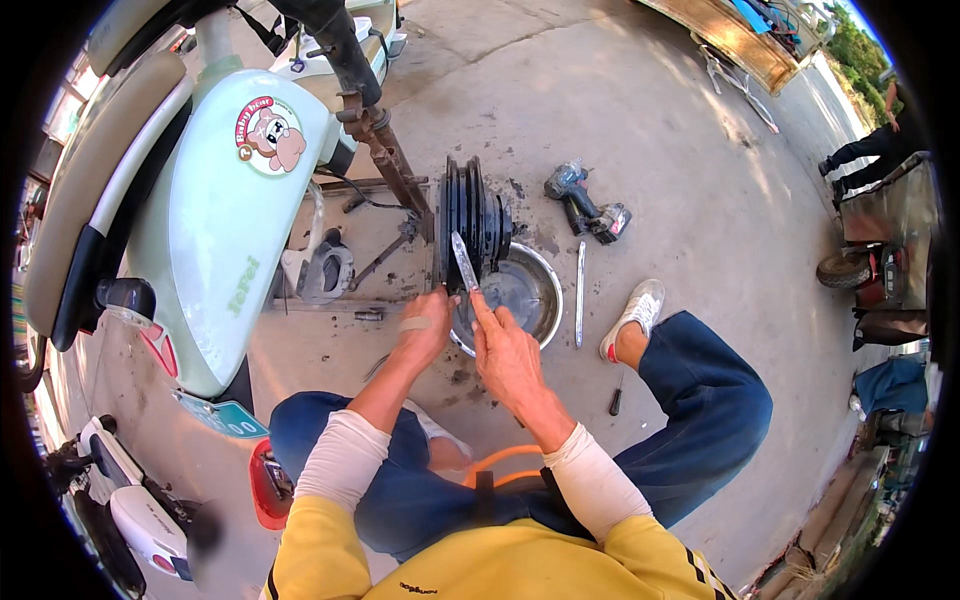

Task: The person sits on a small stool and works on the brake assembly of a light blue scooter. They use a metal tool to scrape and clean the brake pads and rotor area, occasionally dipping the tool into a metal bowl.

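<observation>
A black wheel rim (pixel 462 215) without a tyre stands upright before me, next to the scooter's bare fork leg (pixel 395 160). My right hand (pixel 510 357) is wrapped round a silver tyre lever (pixel 463 262), whose flat upper end lies against the rim. My left hand (pixel 428 322) is closed at the lower edge of the rim, close to the lever's lower part; its fingertips are partly hidden. Right behind the lever sits a round metal basin (pixel 556 305), partly covered by the wheel and my right hand.
A pale green scooter (pixel 225 215) fills the left side. On the concrete lie a cordless impact wrench (pixel 585 205), a second tyre lever (pixel 580 295) and a small dark-handled tool (pixel 616 402). A red container (pixel 268 485) is by my left knee. Another person (pixel 880 150) stands far right.
</observation>
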Available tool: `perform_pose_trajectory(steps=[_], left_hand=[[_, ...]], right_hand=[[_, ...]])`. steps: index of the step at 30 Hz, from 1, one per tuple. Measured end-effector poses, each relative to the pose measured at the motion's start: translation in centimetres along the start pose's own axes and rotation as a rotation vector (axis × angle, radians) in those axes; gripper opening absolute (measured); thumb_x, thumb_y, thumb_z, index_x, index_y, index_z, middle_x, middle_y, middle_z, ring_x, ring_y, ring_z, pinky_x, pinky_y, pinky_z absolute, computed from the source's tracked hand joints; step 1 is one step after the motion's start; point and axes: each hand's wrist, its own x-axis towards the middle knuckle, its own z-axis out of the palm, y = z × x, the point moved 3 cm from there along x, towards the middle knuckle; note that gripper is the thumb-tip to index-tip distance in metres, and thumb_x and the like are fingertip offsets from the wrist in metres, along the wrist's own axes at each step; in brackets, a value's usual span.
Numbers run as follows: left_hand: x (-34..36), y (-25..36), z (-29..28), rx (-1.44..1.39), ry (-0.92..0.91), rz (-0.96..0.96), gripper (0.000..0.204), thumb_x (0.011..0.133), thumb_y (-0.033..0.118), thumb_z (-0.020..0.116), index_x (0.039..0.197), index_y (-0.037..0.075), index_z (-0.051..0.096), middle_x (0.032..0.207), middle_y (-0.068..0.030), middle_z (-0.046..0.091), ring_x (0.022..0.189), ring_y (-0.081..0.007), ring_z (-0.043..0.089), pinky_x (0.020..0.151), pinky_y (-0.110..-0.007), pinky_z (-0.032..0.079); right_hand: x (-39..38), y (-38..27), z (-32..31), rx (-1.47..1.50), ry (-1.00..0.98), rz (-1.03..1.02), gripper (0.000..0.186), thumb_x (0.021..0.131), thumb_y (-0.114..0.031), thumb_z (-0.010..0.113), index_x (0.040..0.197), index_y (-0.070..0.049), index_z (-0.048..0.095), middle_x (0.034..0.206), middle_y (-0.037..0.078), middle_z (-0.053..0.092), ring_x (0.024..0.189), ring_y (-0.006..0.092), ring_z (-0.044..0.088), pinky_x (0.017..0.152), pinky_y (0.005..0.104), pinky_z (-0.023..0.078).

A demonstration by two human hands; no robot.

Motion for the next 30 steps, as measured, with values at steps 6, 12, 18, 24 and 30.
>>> perform_pose_trajectory(steps=[6, 12, 18, 24, 30], left_hand=[[0.0, 2.1, -2.9, -0.062, 0.147, 0.047, 0.028, 0.104, 0.025, 0.056, 0.094, -0.002, 0.057, 0.096, -0.027, 0.068, 0.092, -0.0491, 0.065, 0.077, -0.058, 0.05], [-0.6, 0.1, -0.6, -0.023, 0.068, 0.058, 0.02, 0.102, 0.017, 0.059, 0.096, -0.001, 0.057, 0.096, -0.0276, 0.068, 0.092, -0.0495, 0.065, 0.077, -0.057, 0.05], [-0.4, 2.2, -1.9, -0.124, 0.146, 0.045, 0.021, 0.102, 0.017, 0.059, 0.094, -0.003, 0.056, 0.096, -0.0286, 0.068, 0.091, -0.0511, 0.064, 0.076, -0.056, 0.05], [-0.4, 2.4, -2.6, -0.097, 0.163, 0.068, 0.024, 0.102, 0.017, 0.06, 0.089, -0.002, 0.055, 0.09, -0.0294, 0.067, 0.086, -0.0519, 0.063, 0.071, -0.057, 0.049], [-0.1, 1.5, -1.3, -0.154, 0.213, 0.086, 0.025, 0.1, 0.02, 0.063, 0.088, -0.002, 0.059, 0.081, -0.0291, 0.066, 0.078, -0.0518, 0.063, 0.066, -0.057, 0.046]], right_hand=[[0.2, -0.3, -0.3, 0.034, -0.028, 0.045, 0.044, 0.1, -0.012, 0.058, 0.144, -0.008, 0.057, 0.09, 0.02, 0.059, 0.075, 0.0441, 0.063, 0.067, 0.0521, 0.051], [7.2, -1.2, -1.7, 0.076, 0.057, 0.014, 0.044, 0.1, -0.011, 0.058, 0.143, -0.004, 0.057, 0.094, 0.022, 0.063, 0.08, 0.0462, 0.064, 0.07, 0.0531, 0.051], [0.9, -0.5, -0.8, 0.049, 0.01, 0.016, 0.045, 0.099, -0.01, 0.059, 0.144, -0.007, 0.056, 0.093, 0.022, 0.062, 0.077, 0.0459, 0.064, 0.068, 0.0529, 0.051], [3.6, -0.4, -1.1, 0.083, 0.078, -0.075, 0.047, 0.099, -0.01, 0.058, 0.145, -0.005, 0.055, 0.09, 0.021, 0.062, 0.072, 0.0453, 0.065, 0.063, 0.0541, 0.053], [1.7, -0.4, -1.2, 0.061, 0.001, -0.031, 0.045, 0.099, -0.011, 0.058, 0.144, -0.005, 0.056, 0.092, 0.023, 0.063, 0.075, 0.0458, 0.065, 0.067, 0.0538, 0.052]])
